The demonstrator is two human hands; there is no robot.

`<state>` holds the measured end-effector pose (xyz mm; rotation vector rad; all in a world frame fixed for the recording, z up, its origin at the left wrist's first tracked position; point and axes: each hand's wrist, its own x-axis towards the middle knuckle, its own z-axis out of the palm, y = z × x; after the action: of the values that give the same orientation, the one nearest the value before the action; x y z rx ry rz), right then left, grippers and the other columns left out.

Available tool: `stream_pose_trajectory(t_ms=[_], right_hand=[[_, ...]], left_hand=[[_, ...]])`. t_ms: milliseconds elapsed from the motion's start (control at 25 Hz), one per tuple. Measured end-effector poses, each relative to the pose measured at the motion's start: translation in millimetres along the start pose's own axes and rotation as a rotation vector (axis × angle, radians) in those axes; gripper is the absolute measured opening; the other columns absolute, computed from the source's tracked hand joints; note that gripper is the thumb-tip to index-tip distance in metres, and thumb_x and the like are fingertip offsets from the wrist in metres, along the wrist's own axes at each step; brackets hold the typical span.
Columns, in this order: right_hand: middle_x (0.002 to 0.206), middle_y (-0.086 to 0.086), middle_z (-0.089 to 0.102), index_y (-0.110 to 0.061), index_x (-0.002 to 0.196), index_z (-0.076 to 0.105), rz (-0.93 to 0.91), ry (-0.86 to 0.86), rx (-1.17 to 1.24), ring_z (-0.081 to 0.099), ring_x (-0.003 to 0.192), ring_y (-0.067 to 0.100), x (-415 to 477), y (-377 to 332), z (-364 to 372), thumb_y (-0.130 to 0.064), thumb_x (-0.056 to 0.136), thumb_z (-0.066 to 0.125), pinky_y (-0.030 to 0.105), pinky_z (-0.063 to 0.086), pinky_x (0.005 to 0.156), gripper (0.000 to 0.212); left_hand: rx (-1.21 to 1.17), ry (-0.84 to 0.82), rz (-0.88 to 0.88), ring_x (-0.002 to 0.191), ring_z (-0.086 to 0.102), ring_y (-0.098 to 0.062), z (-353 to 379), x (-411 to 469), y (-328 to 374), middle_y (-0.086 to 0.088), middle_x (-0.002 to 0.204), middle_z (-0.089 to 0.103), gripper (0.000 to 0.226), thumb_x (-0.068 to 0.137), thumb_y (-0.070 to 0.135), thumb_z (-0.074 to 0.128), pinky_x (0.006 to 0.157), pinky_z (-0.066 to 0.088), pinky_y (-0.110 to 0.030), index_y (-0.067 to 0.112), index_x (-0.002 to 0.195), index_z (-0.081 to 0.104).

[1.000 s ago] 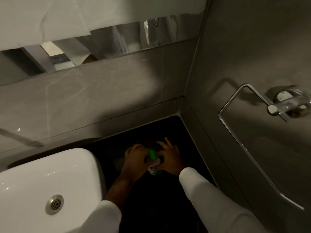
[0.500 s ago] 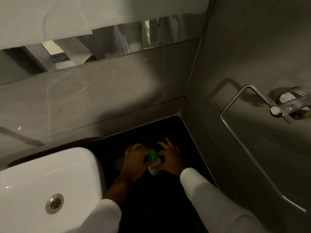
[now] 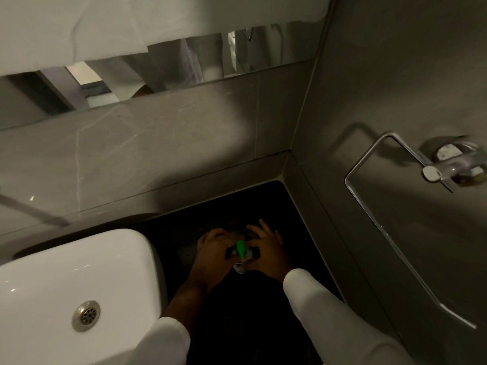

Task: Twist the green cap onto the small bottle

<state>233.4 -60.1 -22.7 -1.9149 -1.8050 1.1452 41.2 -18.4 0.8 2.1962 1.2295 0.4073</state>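
Observation:
Both hands meet over the black countertop (image 3: 263, 325) in the corner by the wall. My left hand (image 3: 214, 255) curls around a small white container with a green cap (image 3: 240, 250). My right hand (image 3: 266, 250) pinches the same container from the right, its outer fingers spread toward the wall. Most of the container is hidden between the hands, and only the green top and a bit of white label show.
A white basin (image 3: 66, 272) with a metal drain (image 3: 86, 315) sits at the left, close to my left forearm. A chrome towel ring (image 3: 390, 233) hangs on the grey right wall. A mirror strip (image 3: 158, 72) runs above the grey tiled back wall.
Both hands stay on the green-capped container in the same spot. My right thumb and forefinger have closed in a little on it. The view has shifted slightly.

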Motion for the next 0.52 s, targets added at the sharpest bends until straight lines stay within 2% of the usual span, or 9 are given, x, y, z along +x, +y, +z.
stream_pose_trajectory(t_ms=[80, 200, 400, 520], right_hand=[[0.168, -0.011, 0.033, -0.027, 0.123, 0.077, -0.006, 0.025, 0.019, 0.003, 0.163, 0.023, -4.1, 0.1, 4.6, -0.051, 0.074, 0.085, 0.059, 0.001, 0.129, 0.055], [0.166, -0.012, 0.037, -0.028, 0.118, 0.079, -0.004, 0.083, 0.021, 0.007, 0.163, 0.021, -9.1, 2.6, 11.2, -0.054, 0.071, 0.085, 0.054, 0.002, 0.130, 0.054], [0.164, -0.010, 0.039, -0.031, 0.118, 0.079, -0.019, 0.096, 0.010, 0.009, 0.163, 0.020, -16.2, 7.5, 17.3, -0.051, 0.072, 0.085, 0.056, 0.003, 0.129, 0.050], [0.163, -0.008, 0.041, -0.033, 0.120, 0.077, -0.021, 0.097, -0.003, 0.012, 0.163, 0.022, -21.5, 7.9, 18.1, -0.052, 0.073, 0.082, 0.056, 0.005, 0.129, 0.051]], left_hand=[[-0.019, 0.024, 0.031, 0.106, 0.057, -0.011, 0.4, -4.6, 1.3, 0.035, 0.101, 0.056, 0.051, 0.072, 0.050, 0.071, 0.090, 0.052, -0.055, 0.043, 0.120, 0.054], [-0.024, 0.026, 0.035, 0.111, 0.058, -0.019, 4.2, -12.5, 1.4, 0.020, 0.107, 0.070, 0.046, 0.075, 0.043, 0.068, 0.094, 0.048, -0.057, 0.039, 0.120, 0.059], [-0.034, 0.033, 0.038, 0.115, 0.046, -0.001, 7.9, -23.6, 4.6, 0.018, 0.110, 0.070, 0.042, 0.077, 0.051, 0.060, 0.101, 0.032, -0.046, 0.044, 0.118, 0.057], [-0.026, 0.017, 0.019, 0.121, 0.044, -0.007, 10.1, -27.7, 2.6, 0.013, 0.117, 0.071, 0.042, 0.077, 0.047, 0.064, 0.104, 0.025, -0.044, 0.042, 0.119, 0.062]])
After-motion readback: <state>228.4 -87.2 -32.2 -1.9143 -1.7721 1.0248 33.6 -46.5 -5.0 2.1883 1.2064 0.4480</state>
